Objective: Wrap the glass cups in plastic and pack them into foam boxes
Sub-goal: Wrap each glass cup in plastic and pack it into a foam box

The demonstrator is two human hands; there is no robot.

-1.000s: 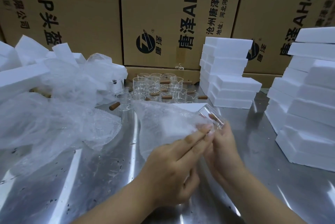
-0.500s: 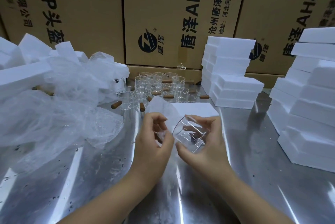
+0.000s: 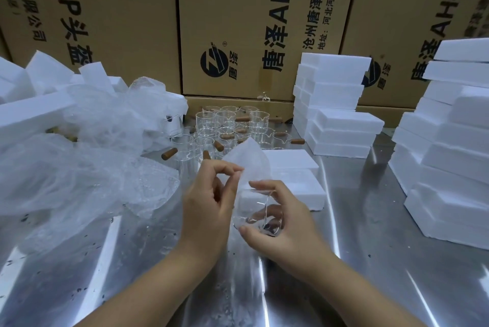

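Gripping the glass cup (image 3: 255,210) on its side in the right hand (image 3: 287,223), thumb below, fingers curled over the top, just above the steel table (image 3: 370,247). Pinching the plastic sheet (image 3: 246,161) between thumb and fingertips of the left hand (image 3: 209,210), right beside the cup, possibly touching it. Compared with half a second back: tipped further over, carried lower and closer to the left hand, in front of the foam box (image 3: 299,178).

Over the table (image 3: 370,260), my right hand (image 3: 285,218) holds a cup (image 3: 254,210) just right of my left hand (image 3: 209,210), which pinches a sheet (image 3: 246,165) above it. A foam box (image 3: 293,168) lies just behind, spare cups (image 3: 227,125) farther back. Plastic heap (image 3: 79,168) left, foam stacks (image 3: 336,104) right, cartons (image 3: 251,22) behind everything.
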